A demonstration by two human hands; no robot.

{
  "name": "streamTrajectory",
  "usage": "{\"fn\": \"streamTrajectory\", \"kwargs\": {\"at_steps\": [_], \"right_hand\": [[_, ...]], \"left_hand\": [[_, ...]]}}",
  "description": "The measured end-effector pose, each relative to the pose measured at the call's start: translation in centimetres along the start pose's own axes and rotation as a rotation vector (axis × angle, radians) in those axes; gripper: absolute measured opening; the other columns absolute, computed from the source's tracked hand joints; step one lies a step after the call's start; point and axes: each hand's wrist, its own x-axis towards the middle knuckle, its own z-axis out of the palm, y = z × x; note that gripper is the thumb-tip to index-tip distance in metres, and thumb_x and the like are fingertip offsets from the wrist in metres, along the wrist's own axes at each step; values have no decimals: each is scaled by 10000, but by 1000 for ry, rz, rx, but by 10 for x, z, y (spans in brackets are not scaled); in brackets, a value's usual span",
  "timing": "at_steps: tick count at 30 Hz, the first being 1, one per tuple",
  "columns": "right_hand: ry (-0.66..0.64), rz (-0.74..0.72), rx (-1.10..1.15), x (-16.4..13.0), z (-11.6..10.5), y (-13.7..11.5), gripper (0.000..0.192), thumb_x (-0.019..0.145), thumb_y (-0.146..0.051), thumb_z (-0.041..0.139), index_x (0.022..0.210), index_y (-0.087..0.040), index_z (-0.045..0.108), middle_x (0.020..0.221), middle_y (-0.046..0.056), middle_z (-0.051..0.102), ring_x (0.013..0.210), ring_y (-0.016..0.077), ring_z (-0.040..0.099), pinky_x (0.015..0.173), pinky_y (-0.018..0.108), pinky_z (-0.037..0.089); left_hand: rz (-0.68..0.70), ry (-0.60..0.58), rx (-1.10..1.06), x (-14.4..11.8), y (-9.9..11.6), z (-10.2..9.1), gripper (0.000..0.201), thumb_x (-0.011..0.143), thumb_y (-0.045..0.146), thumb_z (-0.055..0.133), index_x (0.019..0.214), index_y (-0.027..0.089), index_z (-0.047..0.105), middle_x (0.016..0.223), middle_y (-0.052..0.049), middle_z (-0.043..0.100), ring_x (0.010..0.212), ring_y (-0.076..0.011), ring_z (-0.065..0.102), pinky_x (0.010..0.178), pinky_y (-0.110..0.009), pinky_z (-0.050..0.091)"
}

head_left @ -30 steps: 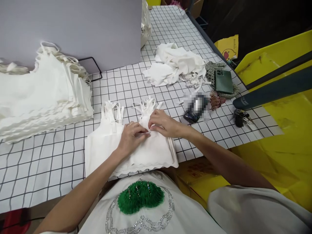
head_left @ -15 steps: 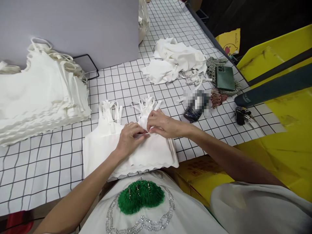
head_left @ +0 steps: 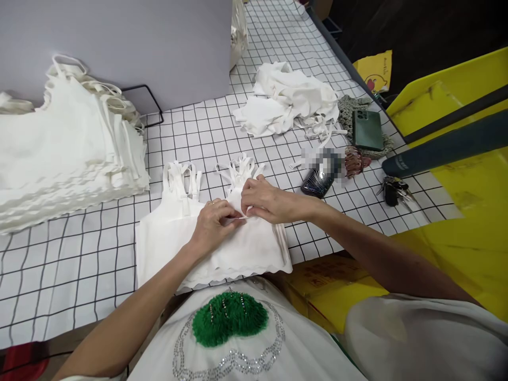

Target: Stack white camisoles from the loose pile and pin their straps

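Observation:
A white strappy camisole top lies on a small stack of similar tops near the table's front edge, its thin straps pointing away from me. My left hand is closed, thumb and fingers pinching the top along its upper edge. Beside it, my right hand also pinches the fabric at the same edge, close to the left fingertips. The exact bit of cloth between the fingers is mostly hidden.
A tall stack of white tops stands at left. A loose heap of white garments lies at the back. On the right are a green phone, keys, a dark ribbed object and a yellow bin.
Both hands stay pinched at the same spot on the top, with only slight finger movement. The view has shifted a little.

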Motion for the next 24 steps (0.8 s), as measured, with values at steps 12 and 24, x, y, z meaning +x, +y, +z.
{"fn": "streamTrajectory", "kwargs": {"at_steps": [12, 24], "right_hand": [[20, -6, -27, 7, 8, -3, 172, 968, -145, 451, 861, -170, 584, 830, 38, 587, 969, 212, 440, 947, 454, 295], [232, -55, -52, 5, 23, 2, 159, 937, -98, 449, 880, -186, 569, 847, 47, 600, 959, 223, 448, 873, 408, 320]], "left_hand": [[97, 4, 40, -1, -3, -1, 150, 824, 250, 780, 725, 184, 688, 692, 10, 674, 666, -143, 576, 698, -303, 447], [27, -13, -17, 1, -3, -4, 112, 808, 235, 780, 729, 188, 716, 719, -5, 687, 706, -162, 562, 724, -328, 448]]}}
